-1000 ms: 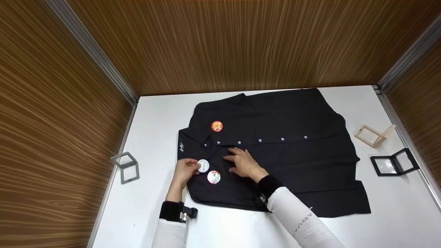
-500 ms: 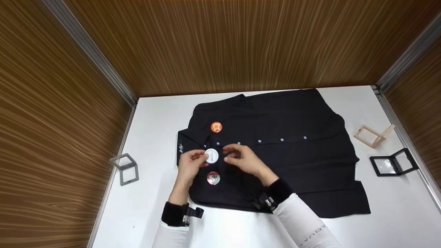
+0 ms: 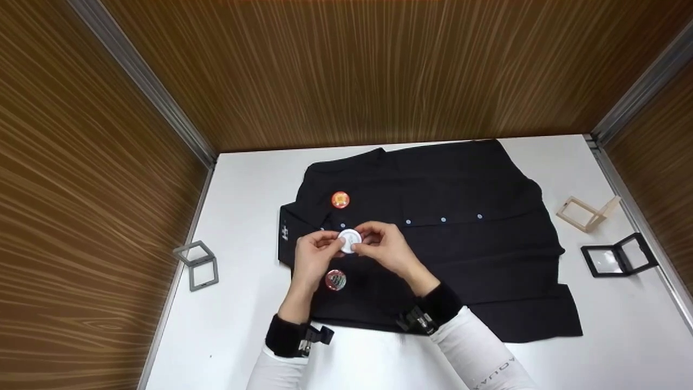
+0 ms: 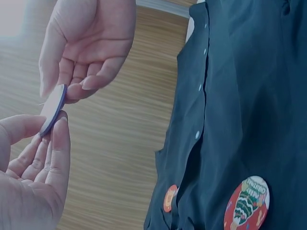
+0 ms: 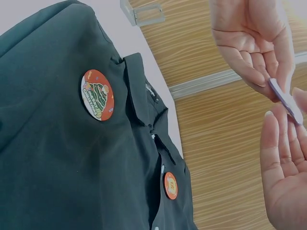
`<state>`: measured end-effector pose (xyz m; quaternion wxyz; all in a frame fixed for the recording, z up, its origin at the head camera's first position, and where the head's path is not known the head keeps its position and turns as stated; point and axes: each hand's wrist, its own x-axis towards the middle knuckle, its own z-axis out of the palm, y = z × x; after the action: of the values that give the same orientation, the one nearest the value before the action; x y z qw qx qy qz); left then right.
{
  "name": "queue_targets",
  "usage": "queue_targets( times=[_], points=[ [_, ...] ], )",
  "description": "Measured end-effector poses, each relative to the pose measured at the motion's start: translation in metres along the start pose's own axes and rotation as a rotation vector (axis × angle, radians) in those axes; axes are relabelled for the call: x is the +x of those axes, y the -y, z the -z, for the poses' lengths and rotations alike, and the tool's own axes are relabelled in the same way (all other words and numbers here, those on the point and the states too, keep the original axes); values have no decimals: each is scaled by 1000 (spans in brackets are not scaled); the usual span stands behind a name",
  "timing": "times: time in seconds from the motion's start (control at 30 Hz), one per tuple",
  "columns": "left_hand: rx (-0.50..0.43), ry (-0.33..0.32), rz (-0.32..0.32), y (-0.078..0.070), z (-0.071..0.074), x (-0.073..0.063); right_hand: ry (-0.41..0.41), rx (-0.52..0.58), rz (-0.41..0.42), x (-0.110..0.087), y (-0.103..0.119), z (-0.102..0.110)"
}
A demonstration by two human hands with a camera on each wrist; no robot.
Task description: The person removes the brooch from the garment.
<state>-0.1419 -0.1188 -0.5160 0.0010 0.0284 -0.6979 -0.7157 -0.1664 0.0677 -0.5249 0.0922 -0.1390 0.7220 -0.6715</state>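
Observation:
A round white-backed pin badge [image 3: 350, 238] is held above the black shirt [image 3: 460, 254], its pale back facing up in the head view. My left hand [image 3: 313, 260] pinches one edge between thumb and fingers, and my right hand [image 3: 394, 252] pinches the opposite edge. Seen from the left wrist, the badge [image 4: 53, 110] is nearly edge-on, with a thin pin sticking out from its back. A red Christmas-tree badge [image 3: 335, 280] lies on the near side of the shirt front. On the far side sits an orange-red badge [image 3: 340, 200].
The shirt lies spread on a white table [image 3: 233, 336], collar to the left. A grey hinged frame [image 3: 203, 271] stands at the left. To the right are a light wooden hinged frame [image 3: 582, 214] and a black one [image 3: 609, 260]. Wood-patterned panels [image 3: 346, 76] enclose the table.
My left hand has lifted the white-backed badge off the near side of the shirt and brought it rightward. My right hand has left the cloth and now pinches the badge too.

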Motion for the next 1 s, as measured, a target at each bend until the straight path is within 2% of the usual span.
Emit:
queue_targets(
  times=[0.2, 0.47, 0.77, 1.0],
  points=[
    [-19, 5, 10, 0, -4, 0, -13, 49, -16, 1, -5, 0],
    [-42, 22, 27, 5, -2, 1, 2, 151, -75, 2, -10, 2],
    [-38, 34, -9, 7, -1, 1, -1, 257, -113, 1, -12, 1],
    [-46, 33, -10, 9, -3, 0, -35, 285, -130, 1, -12, -1]
  ],
)
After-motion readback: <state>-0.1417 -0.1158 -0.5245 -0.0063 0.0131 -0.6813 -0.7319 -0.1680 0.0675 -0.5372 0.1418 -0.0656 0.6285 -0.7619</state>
